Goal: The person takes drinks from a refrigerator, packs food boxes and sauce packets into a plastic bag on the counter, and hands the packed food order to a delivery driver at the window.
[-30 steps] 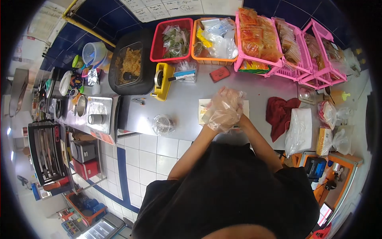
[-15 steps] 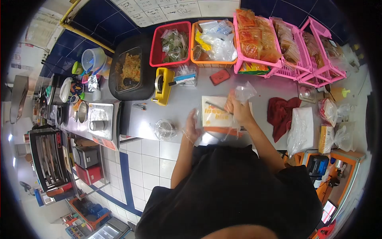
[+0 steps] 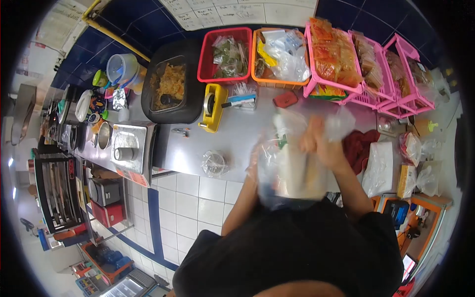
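Note:
A pale box (image 3: pixel 297 173) is tilted up close to the body, blurred, with clear plastic (image 3: pixel 269 171) along its left side. My left hand (image 3: pixel 255 161) is at the left edge of this plastic, its fingers mostly hidden and smeared. At the top right of the box is my right hand (image 3: pixel 316 138), its fingers bent together against the box's upper edge; what they grip is too blurred to tell. Crumpled clear plastic (image 3: pixel 341 123) hangs by the right wrist. Left of the hands, a clear plastic bundle (image 3: pixel 214 163) rests on the metal counter (image 3: pixel 188 153).
Behind stand a black food container (image 3: pixel 173 111), a yellow tape dispenser (image 3: pixel 213 109), a red basket (image 3: pixel 225 79), an orange basket (image 3: pixel 281 81) and pink racks (image 3: pixel 334 84) of packets. A dark red cloth (image 3: pixel 358 148) and white packaging (image 3: pixel 378 168) lie right.
The box has been lifted from the counter and tilted toward the body. Both hands have moved with it, and the plastic now spreads along its left side. The view has shifted slightly.

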`<state>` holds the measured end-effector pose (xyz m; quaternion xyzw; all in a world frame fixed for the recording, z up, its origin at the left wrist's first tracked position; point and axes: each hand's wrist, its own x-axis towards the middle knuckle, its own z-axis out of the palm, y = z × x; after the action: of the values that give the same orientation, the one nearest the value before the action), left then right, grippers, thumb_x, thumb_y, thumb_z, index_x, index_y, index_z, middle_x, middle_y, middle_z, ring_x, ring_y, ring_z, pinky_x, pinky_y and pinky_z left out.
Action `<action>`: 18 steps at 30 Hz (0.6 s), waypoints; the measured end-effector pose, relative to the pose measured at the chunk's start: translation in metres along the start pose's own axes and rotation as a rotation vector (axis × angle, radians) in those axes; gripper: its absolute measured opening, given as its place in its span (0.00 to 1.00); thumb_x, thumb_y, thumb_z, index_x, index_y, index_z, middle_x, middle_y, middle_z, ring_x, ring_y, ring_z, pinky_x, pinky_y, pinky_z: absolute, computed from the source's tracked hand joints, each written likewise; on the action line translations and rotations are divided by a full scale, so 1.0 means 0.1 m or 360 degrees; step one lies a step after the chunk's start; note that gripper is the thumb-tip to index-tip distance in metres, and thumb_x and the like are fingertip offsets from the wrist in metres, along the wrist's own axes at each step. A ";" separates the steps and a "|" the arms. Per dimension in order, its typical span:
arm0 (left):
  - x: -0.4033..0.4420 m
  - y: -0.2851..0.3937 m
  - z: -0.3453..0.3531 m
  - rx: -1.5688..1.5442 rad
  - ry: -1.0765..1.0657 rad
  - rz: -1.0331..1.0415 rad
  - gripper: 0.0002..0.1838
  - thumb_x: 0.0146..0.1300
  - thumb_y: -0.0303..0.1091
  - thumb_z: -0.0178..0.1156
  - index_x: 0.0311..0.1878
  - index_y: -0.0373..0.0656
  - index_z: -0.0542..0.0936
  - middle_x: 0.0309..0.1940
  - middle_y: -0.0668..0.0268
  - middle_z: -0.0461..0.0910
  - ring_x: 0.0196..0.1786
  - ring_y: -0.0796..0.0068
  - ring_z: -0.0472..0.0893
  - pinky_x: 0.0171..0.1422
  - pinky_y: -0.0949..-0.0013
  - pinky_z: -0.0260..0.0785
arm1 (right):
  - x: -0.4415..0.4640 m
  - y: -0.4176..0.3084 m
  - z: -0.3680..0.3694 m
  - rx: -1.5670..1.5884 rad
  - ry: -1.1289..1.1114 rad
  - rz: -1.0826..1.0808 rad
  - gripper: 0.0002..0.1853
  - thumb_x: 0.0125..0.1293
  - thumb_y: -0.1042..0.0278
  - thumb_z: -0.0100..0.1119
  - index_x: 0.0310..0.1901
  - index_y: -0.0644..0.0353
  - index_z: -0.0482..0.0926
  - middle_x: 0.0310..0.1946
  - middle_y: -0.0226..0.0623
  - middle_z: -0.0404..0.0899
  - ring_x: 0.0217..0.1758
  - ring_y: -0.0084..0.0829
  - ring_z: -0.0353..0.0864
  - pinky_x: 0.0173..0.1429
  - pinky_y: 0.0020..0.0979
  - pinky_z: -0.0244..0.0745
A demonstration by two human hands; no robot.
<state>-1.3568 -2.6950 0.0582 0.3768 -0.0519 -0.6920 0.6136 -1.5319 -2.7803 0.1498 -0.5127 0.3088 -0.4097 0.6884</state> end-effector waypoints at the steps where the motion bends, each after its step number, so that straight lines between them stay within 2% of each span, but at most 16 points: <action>1: -0.05 0.08 -0.06 0.0108 0.0051 0.0314 0.30 0.67 0.57 0.63 0.64 0.47 0.73 0.59 0.61 0.76 0.60 0.58 0.79 0.66 0.48 0.75 | 0.11 -0.12 0.01 0.0036 0.0092 0.0055 0.20 0.82 0.53 0.47 0.31 0.55 0.69 0.18 0.26 0.62 0.21 0.22 0.63 0.30 0.31 0.63; 3: -0.10 0.24 -0.20 0.0099 -0.0067 0.0931 0.29 0.63 0.57 0.66 0.61 0.52 0.74 0.57 0.60 0.77 0.60 0.55 0.79 0.67 0.48 0.74 | 0.30 -0.29 0.04 0.0072 0.0218 0.0084 0.21 0.84 0.51 0.45 0.32 0.54 0.68 0.17 0.25 0.60 0.19 0.21 0.59 0.29 0.30 0.61; 5: -0.12 0.32 -0.23 0.0079 -0.0058 0.0903 0.28 0.64 0.57 0.66 0.60 0.51 0.74 0.56 0.60 0.77 0.59 0.56 0.79 0.67 0.49 0.74 | 0.33 -0.36 0.06 0.0778 -0.0010 0.0296 0.22 0.84 0.49 0.44 0.31 0.53 0.66 0.16 0.24 0.56 0.17 0.21 0.53 0.28 0.29 0.58; 6: -0.09 0.26 -0.27 0.0052 0.0007 0.0843 0.27 0.64 0.56 0.66 0.59 0.51 0.74 0.56 0.61 0.78 0.59 0.57 0.79 0.66 0.49 0.74 | 0.31 -0.33 0.10 0.0773 -0.0009 0.0298 0.22 0.84 0.49 0.44 0.31 0.53 0.66 0.16 0.24 0.56 0.17 0.21 0.53 0.28 0.29 0.58; 8: -0.02 0.07 -0.31 -0.0039 0.0127 0.0610 0.26 0.65 0.56 0.65 0.58 0.51 0.75 0.54 0.62 0.78 0.58 0.59 0.79 0.65 0.51 0.74 | 0.29 -0.23 0.23 0.0876 -0.0673 0.0393 0.23 0.84 0.48 0.45 0.29 0.53 0.63 0.15 0.22 0.53 0.17 0.21 0.53 0.28 0.29 0.56; 9: -0.01 -0.05 -0.29 -0.0111 0.0143 0.0462 0.25 0.65 0.56 0.65 0.57 0.51 0.75 0.54 0.62 0.78 0.57 0.60 0.79 0.64 0.52 0.74 | 0.28 -0.18 0.29 0.0877 -0.0688 0.0396 0.23 0.84 0.48 0.45 0.29 0.53 0.63 0.15 0.22 0.53 0.17 0.21 0.53 0.28 0.29 0.56; 11: 0.01 -0.20 -0.24 -0.0241 0.0104 0.0155 0.24 0.66 0.55 0.64 0.56 0.50 0.76 0.52 0.63 0.78 0.56 0.62 0.80 0.63 0.53 0.74 | 0.28 -0.10 0.38 0.0660 -0.1128 0.0522 0.21 0.83 0.52 0.48 0.30 0.53 0.65 0.14 0.22 0.53 0.16 0.22 0.53 0.28 0.29 0.58; 12: 0.01 -0.24 -0.21 -0.0289 0.0071 0.0013 0.23 0.66 0.55 0.64 0.55 0.50 0.76 0.52 0.63 0.79 0.55 0.63 0.80 0.63 0.54 0.74 | 0.28 -0.04 0.38 0.0652 -0.1148 0.0522 0.21 0.83 0.52 0.48 0.30 0.53 0.65 0.14 0.22 0.53 0.16 0.22 0.53 0.28 0.29 0.58; 14: 0.04 -0.26 -0.17 -0.0351 0.0025 -0.0129 0.22 0.67 0.55 0.63 0.53 0.50 0.76 0.50 0.64 0.79 0.54 0.65 0.80 0.61 0.56 0.74 | 0.28 0.08 0.24 0.0313 -0.0891 0.0665 0.20 0.83 0.59 0.48 0.28 0.55 0.67 0.14 0.23 0.57 0.17 0.22 0.56 0.28 0.30 0.62; 15: 0.07 -0.24 -0.18 -0.0353 0.0025 -0.0140 0.21 0.67 0.55 0.63 0.52 0.50 0.77 0.50 0.65 0.79 0.54 0.66 0.80 0.61 0.56 0.74 | 0.28 0.14 0.16 0.0297 -0.0907 0.0669 0.20 0.83 0.59 0.48 0.28 0.55 0.67 0.14 0.23 0.57 0.17 0.22 0.56 0.28 0.30 0.62; 17: 0.18 -0.19 -0.26 -0.0328 0.0066 -0.0061 0.20 0.68 0.54 0.62 0.51 0.49 0.77 0.48 0.66 0.80 0.53 0.68 0.80 0.60 0.58 0.74 | 0.30 0.28 0.04 -0.0450 -0.0045 0.0223 0.20 0.81 0.65 0.47 0.26 0.57 0.69 0.16 0.27 0.66 0.18 0.22 0.62 0.30 0.32 0.66; 18: 0.23 -0.14 -0.37 -0.0292 0.0120 0.0034 0.20 0.68 0.54 0.62 0.50 0.49 0.77 0.48 0.66 0.80 0.52 0.68 0.80 0.59 0.59 0.74 | 0.33 0.38 0.03 -0.0450 -0.0052 0.0241 0.20 0.81 0.65 0.47 0.26 0.57 0.69 0.16 0.27 0.66 0.18 0.22 0.62 0.30 0.32 0.66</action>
<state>-1.3458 -2.6977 0.0135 0.3442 0.0309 -0.6726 0.6544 -1.5044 -2.8029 0.1136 -0.5864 0.3901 -0.3006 0.6432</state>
